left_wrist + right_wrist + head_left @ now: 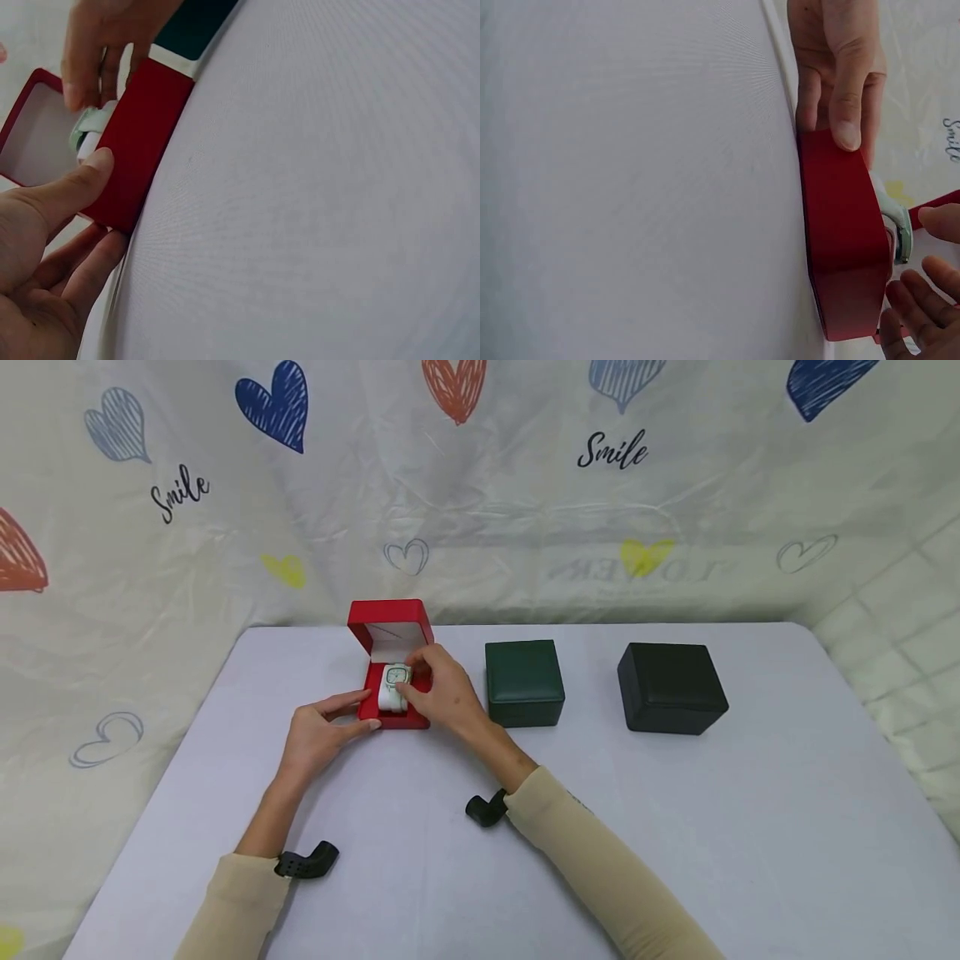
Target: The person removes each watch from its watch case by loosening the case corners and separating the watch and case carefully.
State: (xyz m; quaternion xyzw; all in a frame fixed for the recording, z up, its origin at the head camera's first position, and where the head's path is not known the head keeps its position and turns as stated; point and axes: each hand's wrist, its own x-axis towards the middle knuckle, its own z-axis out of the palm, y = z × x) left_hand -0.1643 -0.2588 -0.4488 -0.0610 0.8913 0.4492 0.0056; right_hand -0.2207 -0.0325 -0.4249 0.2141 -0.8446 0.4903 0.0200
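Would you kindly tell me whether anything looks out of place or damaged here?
Only the faint lettering on the backdrop looks odd, since it reads backwards. No visible spill or damage shows around the red box or watch.

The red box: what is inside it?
A pale watch. Its underside is hidden, and in the head view the right hand hides part of the interior of the red box.

Smooth, satiny red box (847,225), smooth-looking watch (393,695), leather-look green box (523,677) with low sheen, leather-look black box (671,681), matt tablecloth (675,827), creased, faintly glossy plastic-looking backdrop (487,485), matt cloth sleeves (600,868).
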